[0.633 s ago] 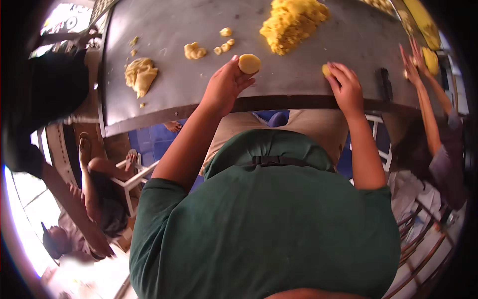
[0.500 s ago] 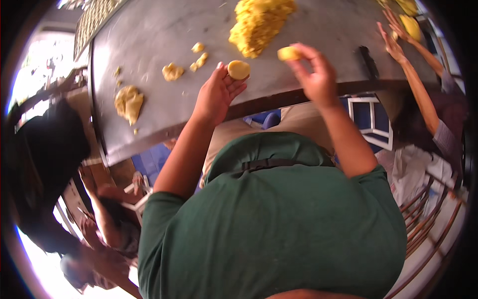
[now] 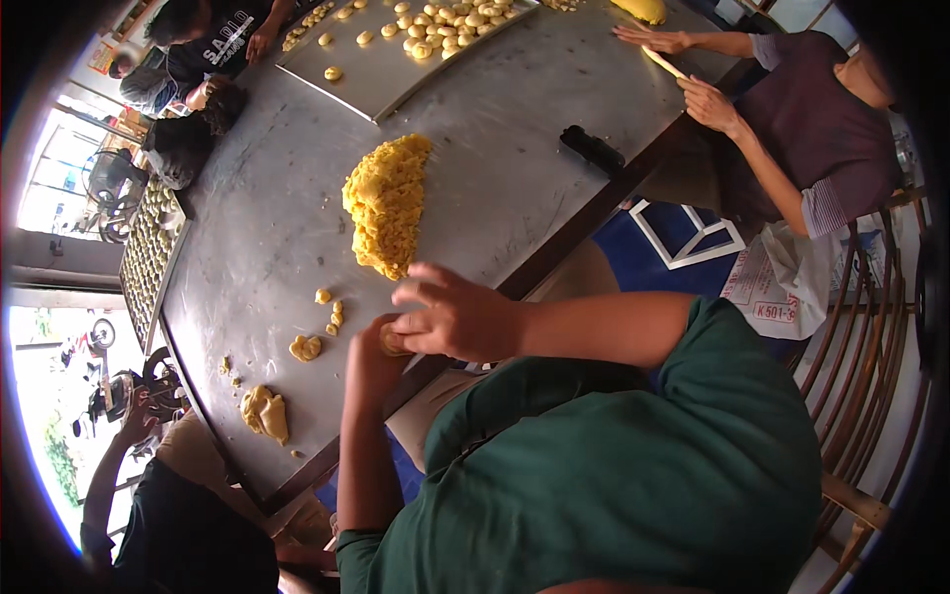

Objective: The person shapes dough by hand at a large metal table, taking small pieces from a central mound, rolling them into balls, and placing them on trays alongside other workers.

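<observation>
My left hand (image 3: 368, 358) is cupped around a small piece of pale yellow dough (image 3: 394, 340) in front of the table's near edge. From the right, my right hand (image 3: 457, 319) comes over it, its fingers on the dough and partly hiding it. I cannot see the yellow lump my right hand had pinched. Just beyond my hands lies a big crumbly yellow mound (image 3: 388, 203) on the metal table (image 3: 495, 188). Left of them are small dough bits (image 3: 306, 347) and a larger smooth dough lump (image 3: 264, 414).
A tray (image 3: 361, 84) of round dough balls sits at the far side; another full tray (image 3: 153, 252) stands at the left. A black object (image 3: 592, 150) lies near the table's right edge. A co-worker's hands (image 3: 708, 102) hold a dough strip at the right. Other people are at the left.
My right hand has moved left with its yellow lump and now meets my left hand at the dough. The view has turned and shows more of the table's far side.
</observation>
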Motion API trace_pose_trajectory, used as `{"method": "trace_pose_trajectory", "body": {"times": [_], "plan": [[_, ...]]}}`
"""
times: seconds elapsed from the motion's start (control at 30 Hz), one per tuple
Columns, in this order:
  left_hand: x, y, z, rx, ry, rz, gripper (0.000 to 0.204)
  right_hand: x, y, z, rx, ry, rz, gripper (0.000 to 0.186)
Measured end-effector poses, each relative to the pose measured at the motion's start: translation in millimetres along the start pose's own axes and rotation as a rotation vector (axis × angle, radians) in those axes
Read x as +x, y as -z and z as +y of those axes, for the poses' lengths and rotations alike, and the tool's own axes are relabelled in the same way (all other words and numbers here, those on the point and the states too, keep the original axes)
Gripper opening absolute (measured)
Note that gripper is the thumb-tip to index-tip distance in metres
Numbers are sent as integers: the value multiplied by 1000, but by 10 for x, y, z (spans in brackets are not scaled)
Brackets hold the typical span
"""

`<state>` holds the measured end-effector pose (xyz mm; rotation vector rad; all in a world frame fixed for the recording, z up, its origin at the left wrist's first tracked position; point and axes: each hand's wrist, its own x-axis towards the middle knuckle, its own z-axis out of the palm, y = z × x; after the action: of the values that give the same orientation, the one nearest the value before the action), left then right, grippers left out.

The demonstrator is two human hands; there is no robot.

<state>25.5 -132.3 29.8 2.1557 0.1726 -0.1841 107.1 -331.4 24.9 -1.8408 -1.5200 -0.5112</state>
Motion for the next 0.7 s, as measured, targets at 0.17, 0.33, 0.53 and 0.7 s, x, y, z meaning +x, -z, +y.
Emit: {"method": "trace_pose_trajectory", "body": {"times": [0.17, 0.33, 0.53, 0.7], "plan": [[116, -77, 116, -43, 25, 154, 37, 77, -169, 221, 390, -387, -150, 21], [80, 54, -62, -33, 57, 100, 41, 92, -177, 53, 170, -246, 25, 17], [146, -86, 121, -94, -88, 261, 39, 178, -176, 160, 597, -615, -175, 13], [94, 33, -86, 109, -45, 77, 33, 230, -68, -12, -50, -66, -138, 14]]}}
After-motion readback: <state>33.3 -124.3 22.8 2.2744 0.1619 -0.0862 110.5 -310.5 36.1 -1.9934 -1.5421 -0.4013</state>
